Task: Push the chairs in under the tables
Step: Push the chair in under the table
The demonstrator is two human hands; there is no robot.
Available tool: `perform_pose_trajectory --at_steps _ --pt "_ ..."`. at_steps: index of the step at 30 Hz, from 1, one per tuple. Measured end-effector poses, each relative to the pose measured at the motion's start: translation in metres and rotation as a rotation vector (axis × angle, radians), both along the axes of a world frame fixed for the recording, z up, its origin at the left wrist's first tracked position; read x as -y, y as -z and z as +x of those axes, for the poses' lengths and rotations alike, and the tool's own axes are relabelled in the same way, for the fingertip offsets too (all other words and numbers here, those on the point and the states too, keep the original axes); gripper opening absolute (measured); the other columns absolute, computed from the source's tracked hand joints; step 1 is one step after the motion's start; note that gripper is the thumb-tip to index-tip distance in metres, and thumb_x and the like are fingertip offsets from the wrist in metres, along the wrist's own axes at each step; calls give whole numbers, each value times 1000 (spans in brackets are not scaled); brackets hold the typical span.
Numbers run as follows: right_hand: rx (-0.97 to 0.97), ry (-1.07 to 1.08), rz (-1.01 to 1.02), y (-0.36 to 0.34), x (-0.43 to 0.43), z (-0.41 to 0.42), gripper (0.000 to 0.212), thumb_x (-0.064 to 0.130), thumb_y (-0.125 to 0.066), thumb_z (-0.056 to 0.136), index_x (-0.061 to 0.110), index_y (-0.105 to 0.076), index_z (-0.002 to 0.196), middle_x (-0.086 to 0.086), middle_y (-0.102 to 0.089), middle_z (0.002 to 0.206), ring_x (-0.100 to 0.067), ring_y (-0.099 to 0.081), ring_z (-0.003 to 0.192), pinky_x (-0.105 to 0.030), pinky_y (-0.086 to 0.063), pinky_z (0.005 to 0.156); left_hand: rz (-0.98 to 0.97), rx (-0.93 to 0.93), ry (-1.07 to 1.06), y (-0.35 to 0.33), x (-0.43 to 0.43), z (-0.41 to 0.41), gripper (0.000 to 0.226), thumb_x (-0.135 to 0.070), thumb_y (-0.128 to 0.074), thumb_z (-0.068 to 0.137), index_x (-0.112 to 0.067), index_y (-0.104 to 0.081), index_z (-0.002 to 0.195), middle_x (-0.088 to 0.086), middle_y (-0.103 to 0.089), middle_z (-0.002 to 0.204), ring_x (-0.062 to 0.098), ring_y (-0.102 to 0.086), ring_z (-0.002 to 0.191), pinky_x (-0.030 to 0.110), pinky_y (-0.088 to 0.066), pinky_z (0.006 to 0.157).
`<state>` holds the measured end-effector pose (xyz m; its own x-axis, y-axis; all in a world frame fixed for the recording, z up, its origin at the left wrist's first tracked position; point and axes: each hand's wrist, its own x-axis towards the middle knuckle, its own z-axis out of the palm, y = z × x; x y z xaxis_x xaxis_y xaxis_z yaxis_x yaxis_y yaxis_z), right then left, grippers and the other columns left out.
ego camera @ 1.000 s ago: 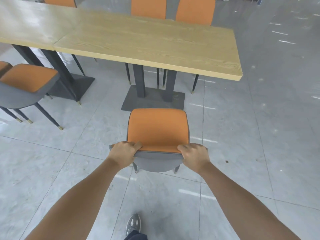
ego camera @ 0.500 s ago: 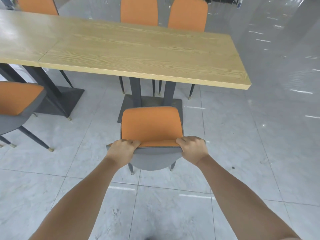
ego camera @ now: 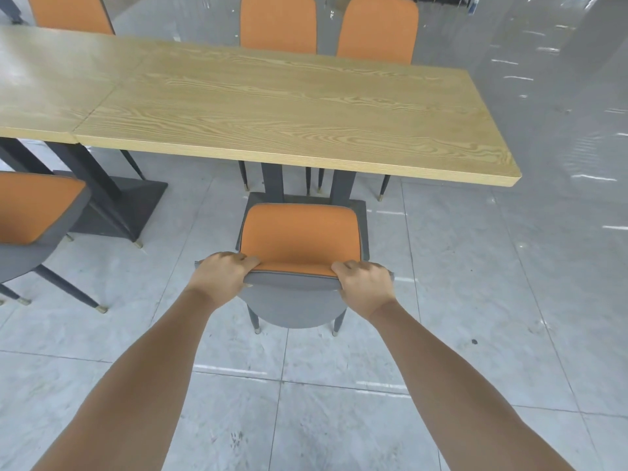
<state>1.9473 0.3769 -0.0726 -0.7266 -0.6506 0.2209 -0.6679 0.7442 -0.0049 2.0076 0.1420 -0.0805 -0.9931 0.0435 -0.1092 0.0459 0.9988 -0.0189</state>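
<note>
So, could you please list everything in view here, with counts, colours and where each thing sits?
Tables: two, light wood tops on dark pedestal bases, pushed end to end across the top.
Held chair: one, orange seat and grey back, just short of the table's near edge.
Side chair: one, orange and grey, at left, pulled out.
Far chairs: three orange backs beyond the tables.
Floor: grey marbled tiles.
Left hand: gripping the chair back's left corner.
Right hand: gripping its right corner.
</note>
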Motion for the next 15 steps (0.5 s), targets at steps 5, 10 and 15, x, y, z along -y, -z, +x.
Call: perform_pose_trajectory --at_steps 5,10,15 --pt "-9 29 -11 2 20 4 42 0 -74 10 15 -59 46 2 -44 32 -15 -40 24 -7 -25 33 -24 -22 -16 2 20 -3 37 -22 -64 84 -14 -56 119 8 -67 100 24 -61 91 30 -47 78" --pt "8 93 29 5 25 7 52 15 -90 10 13 -58 51 2 -46 35 -15 -43 27 -10 -28 35 -42 -51 -46 4 24 -4 40 -26 -68 81 -15 -56 118 6 -66 104 23 -59 98 32 -45 83" --pt "109 132 125 7 22 6 65 40 -83 61 8 -57 110 -10 -65 93 -27 -62 90 -36 -47 85 -51 -25 -142 -3 12 5 69 -37 -66 82 -17 -30 137 8 -35 145 24 -22 138 43 -20 112"
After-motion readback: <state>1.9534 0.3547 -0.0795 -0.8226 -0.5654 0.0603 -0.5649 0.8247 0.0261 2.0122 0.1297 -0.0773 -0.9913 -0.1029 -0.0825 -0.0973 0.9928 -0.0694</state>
